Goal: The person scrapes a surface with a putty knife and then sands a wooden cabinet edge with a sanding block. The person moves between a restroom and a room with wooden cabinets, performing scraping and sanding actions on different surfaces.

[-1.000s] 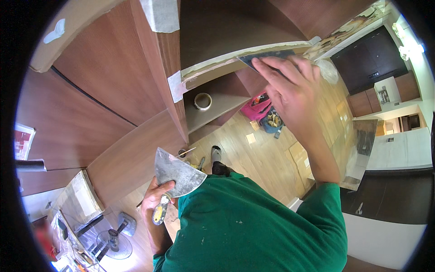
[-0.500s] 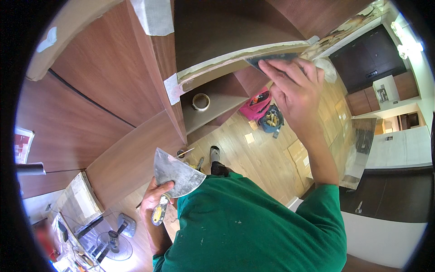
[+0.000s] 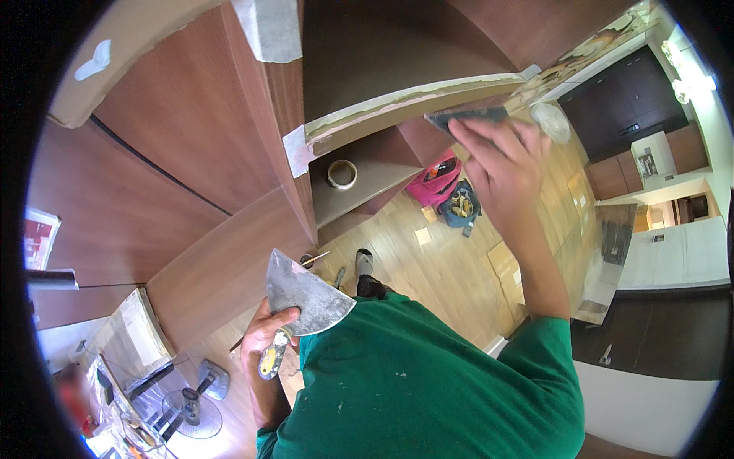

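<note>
In my left hand (image 3: 264, 329), fingers closed around the handle, is a broad putty knife (image 3: 307, 300); its wide grey blade points up and is smeared with pale residue. My right hand (image 3: 506, 157) is raised and slightly blurred, pinching a dark flat scraper blade (image 3: 468, 116). That blade appears just below the curved front edge (image 3: 405, 109) of a brown cabinet shelf, which carries a pale strip and putty-like smears. Whether the blade touches the edge I cannot tell. A roll of tape (image 3: 342, 174) lies on the lower shelf (image 3: 367, 193).
White patches (image 3: 296, 149) mark the cabinet's upright panel. Pink (image 3: 434, 180) and dark blue (image 3: 460, 205) tool bags stand on the wooden floor. A fan (image 3: 193, 409) is at lower left, and a wrapped panel (image 3: 608, 264) leans on the right. My foot (image 3: 365, 264) is below.
My right hand has drawn the scraper blade down from the shelf edge, slightly toward me. My left hand keeps the putty knife in much the same pose. The view has shifted slightly.
</note>
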A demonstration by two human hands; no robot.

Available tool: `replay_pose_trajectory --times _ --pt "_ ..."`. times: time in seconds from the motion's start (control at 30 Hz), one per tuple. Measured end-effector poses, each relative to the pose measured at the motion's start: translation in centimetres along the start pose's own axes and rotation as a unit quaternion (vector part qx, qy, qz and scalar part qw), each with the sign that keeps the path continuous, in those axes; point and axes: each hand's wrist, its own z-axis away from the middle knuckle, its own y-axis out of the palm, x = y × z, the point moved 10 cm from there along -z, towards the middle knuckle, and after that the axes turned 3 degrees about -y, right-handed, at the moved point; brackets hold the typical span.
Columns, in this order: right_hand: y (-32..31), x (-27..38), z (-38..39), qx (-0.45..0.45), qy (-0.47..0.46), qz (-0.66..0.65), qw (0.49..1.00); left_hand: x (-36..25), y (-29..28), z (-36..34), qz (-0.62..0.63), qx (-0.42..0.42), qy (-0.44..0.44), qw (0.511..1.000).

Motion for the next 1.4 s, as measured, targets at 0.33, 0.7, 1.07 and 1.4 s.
replay_pose_trajectory --times 0.33,0.7,1.07,1.4 --pt "-3.3 12.8 3.3 0.0 -0.159 -0.343 0.926 -1.6 10.4 -0.8 0.039 0.322 -0.053 0.944" --pt "-5.6 7.1 -0.2 0.046 -0.257 -0.194 0.946 -6.1 9.6 5.7 0.201 0.282 0.163 0.924" --pt "-2.9 7.1 -6.7 0.078 -0.419 -0.322 0.846 7.6 8.9 9.3 0.207 -0.037 0.285 0.935" --pt "-2.9 9.2 -5.6 0.115 -0.474 -0.369 0.792 15.7 9.2 11.3 0.225 -0.15 0.314 0.91"
